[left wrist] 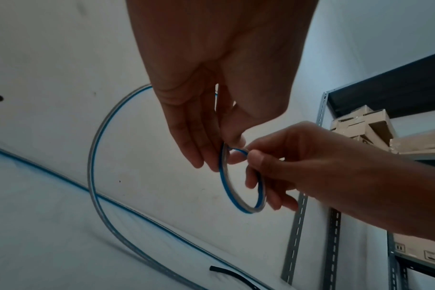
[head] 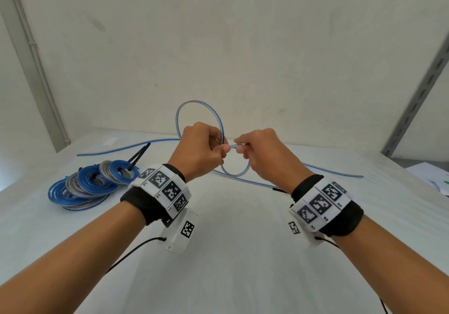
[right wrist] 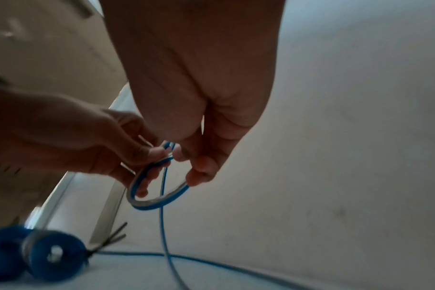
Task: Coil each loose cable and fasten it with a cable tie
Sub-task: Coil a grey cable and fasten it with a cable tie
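Note:
A flat blue-and-silver cable [head: 220, 121] is held up over the white table [head: 230, 228], bent into a large upper loop and a small lower loop [head: 237, 174]. My left hand [head: 206, 147] pinches the cable where the loops meet. My right hand [head: 252, 151] pinches the cable right beside it, fingers curled round the small loop [left wrist: 238, 204]. The same small loop [right wrist: 159, 204] shows under both hands in the right wrist view. The cable's loose ends trail left [head: 126, 147] and right [head: 340, 172] across the table.
Several coiled, tied blue-and-silver cables [head: 90, 185] lie at the table's left, with black cable ties [head: 139, 154] beside them. One black tie [head: 279, 189] lies near my right wrist. A metal shelf upright [head: 418, 104] and papers [head: 432, 177] stand at the right.

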